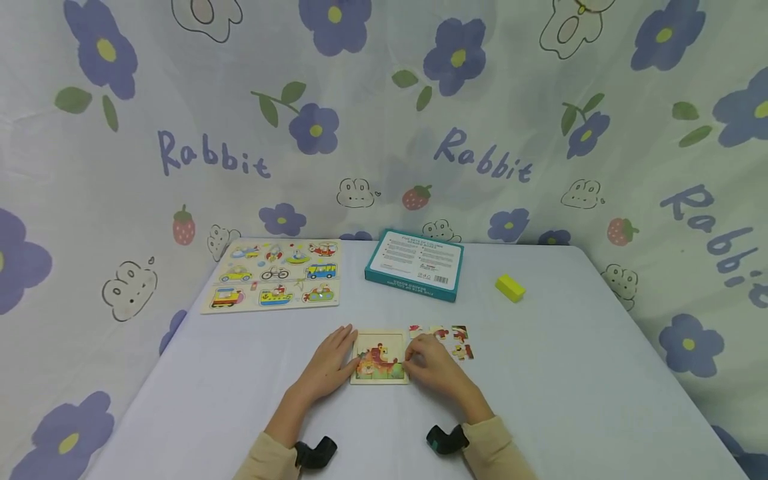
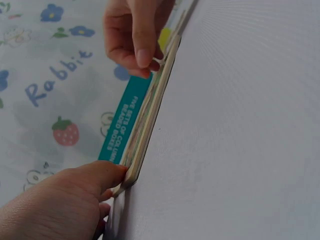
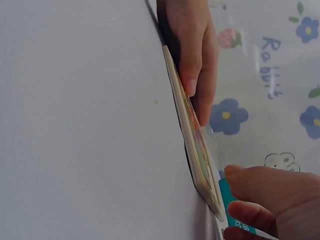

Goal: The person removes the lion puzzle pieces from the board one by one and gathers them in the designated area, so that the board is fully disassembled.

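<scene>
A small wooden jigsaw tray (image 1: pixel 379 381) lies on the table, with colourful puzzle pieces (image 1: pixel 378 367) filling its lower part and pale bare board above. My left hand (image 1: pixel 327 363) rests along the tray's left edge, fingers straight and thumb over the rim. At the right edge is my right hand (image 1: pixel 433 363), its fingers loosely bent close over the rim. The right wrist view shows a gap between that hand's thumb (image 3: pixel 245 179) and fingers, with nothing visible in it. Several loose jigsaw pieces (image 1: pixel 461 333) lie just beyond the right hand, partly hidden by it.
A wooden vehicle puzzle board (image 1: pixel 298 285) lies at the back left. Behind the tray is a teal and white box (image 1: pixel 414 263), with a yellow block (image 1: pixel 510 288) to its right. A patterned curtain (image 1: pixel 384 133) hangs behind the white table (image 1: pixel 570 387).
</scene>
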The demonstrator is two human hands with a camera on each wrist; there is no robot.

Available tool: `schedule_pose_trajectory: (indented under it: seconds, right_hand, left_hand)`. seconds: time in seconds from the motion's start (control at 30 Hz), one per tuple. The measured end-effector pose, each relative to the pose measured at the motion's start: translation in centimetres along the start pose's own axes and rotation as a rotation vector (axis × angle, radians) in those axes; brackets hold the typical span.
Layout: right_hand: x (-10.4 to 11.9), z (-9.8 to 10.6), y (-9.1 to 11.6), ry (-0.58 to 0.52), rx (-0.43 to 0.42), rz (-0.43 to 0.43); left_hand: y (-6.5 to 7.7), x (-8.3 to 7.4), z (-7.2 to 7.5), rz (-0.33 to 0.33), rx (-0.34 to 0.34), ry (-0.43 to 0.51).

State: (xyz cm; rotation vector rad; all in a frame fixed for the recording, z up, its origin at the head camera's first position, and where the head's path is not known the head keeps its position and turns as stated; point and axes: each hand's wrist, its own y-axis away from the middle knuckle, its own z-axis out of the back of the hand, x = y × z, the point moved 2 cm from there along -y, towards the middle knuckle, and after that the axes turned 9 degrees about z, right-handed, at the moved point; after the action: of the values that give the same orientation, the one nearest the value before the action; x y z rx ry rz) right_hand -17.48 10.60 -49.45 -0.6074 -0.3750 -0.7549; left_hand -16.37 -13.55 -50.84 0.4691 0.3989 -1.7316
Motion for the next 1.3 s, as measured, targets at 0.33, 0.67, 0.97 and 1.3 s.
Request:
schedule_pose_trajectory:
  seconds: [0.33, 0.67, 0.97, 1.3]
  right_hand:
    - [0.5, -1.5, -0.8, -0.044, 0.009, 0.073]
    - [0.7, -2.5, -1.3, 0.004, 0.015, -0.050]
    - [1.0, -3.4, -1.7, 0.063, 0.101, -0.049]
    - [1.1, -3.6, -1.6, 0.065, 0.089, -0.010]
  left_hand:
    - [0.0, 0.0, 0.0, 0.000, -0.003, 0.005]
    - [-0.1, -0.1, 0.1, -0.011, -0.005, -0.002]
    - [-0.1, -0.2, 0.1, -0.019, -0.019, -0.006]
    - [0.0, -0.2, 0.1, -0.020, -0.023, -0.008]
